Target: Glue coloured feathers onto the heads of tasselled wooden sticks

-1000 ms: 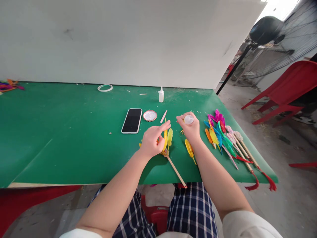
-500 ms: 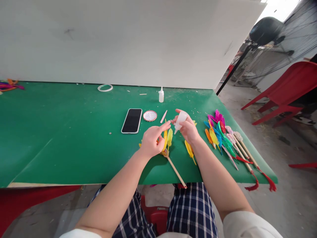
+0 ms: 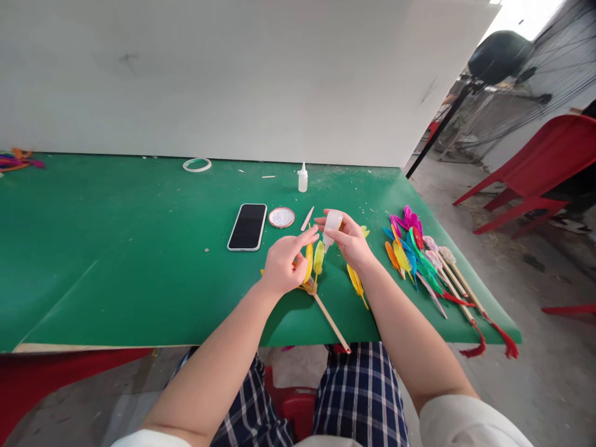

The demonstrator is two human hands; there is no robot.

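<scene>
My right hand (image 3: pixel 352 243) grips a small white glue bottle (image 3: pixel 331 225), tilted with its nozzle pointing down at the yellow feathers (image 3: pixel 315 259). These feathers sit on the end of a wooden stick (image 3: pixel 329 320) lying on the green table (image 3: pixel 116 248). My left hand (image 3: pixel 283 267) rests on that feathered end, fingers curled over it and forefinger stretched toward the bottle. A loose yellow feather (image 3: pixel 356 280) lies just under my right wrist.
A black phone (image 3: pixel 248 226), a round lid of white bits (image 3: pixel 282 217), a pink stick (image 3: pixel 307 218) and a second glue bottle (image 3: pixel 302 178) lie behind my hands. Coloured feathers and tasselled sticks (image 3: pixel 423 257) are piled at the right. A white ring (image 3: pixel 197 164) sits far back; red chairs and a fan stand right.
My right hand has turned the glue bottle from base-up to nozzle-down and brought it left, close over the yellow feathers. My left hand has stayed on the feathered stick.
</scene>
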